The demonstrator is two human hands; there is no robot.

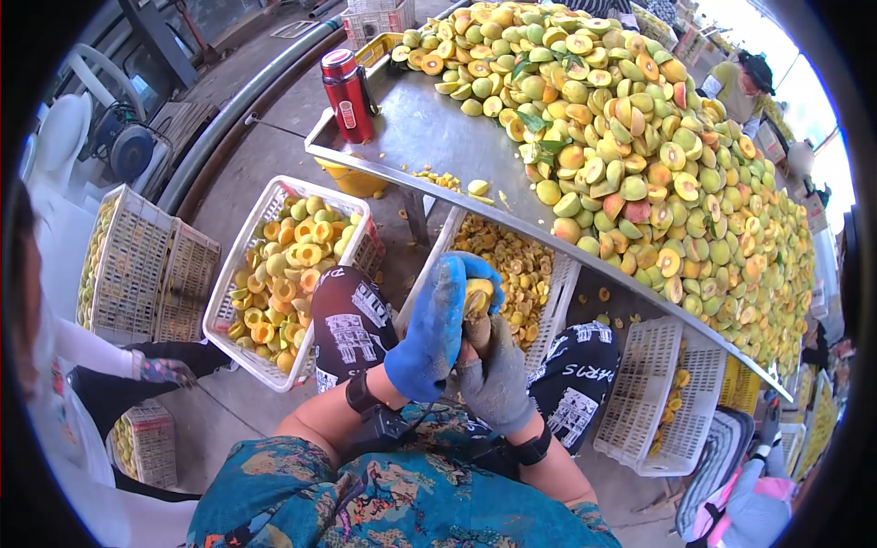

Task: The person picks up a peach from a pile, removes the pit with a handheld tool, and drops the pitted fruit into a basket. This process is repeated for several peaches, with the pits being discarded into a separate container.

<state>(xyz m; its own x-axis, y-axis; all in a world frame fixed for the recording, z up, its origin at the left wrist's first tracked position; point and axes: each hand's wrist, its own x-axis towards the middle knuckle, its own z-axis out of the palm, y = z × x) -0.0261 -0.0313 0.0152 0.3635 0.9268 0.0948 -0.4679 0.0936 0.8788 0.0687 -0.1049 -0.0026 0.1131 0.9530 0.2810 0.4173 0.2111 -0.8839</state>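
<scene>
My left hand (pixel 433 321), in a blue rubber-coated glove, is closed around a yellow peach half (pixel 477 298) in front of my body. My right hand (pixel 499 382) wears a worn grey glove with bare skin showing at a fingertip. Its fingers are curled just below the fruit, close against it; whatever they grip is hidden. Beneath both hands, between my knees, a white crate (pixel 565 297) holds brownish-yellow pits and scraps. Beside my left knee stands another white crate (pixel 216 312) with hollowed peach halves.
A metal table (pixel 438 123) bears a big heap of cut peaches (pixel 630 137) and a red thermos (pixel 347 96). White crates (pixel 639 384) stand by my right knee, others (pixel 132 265) at far left. A person's gloved hand (pixel 167 371) is at left; another person (pixel 738 87) is beyond the heap.
</scene>
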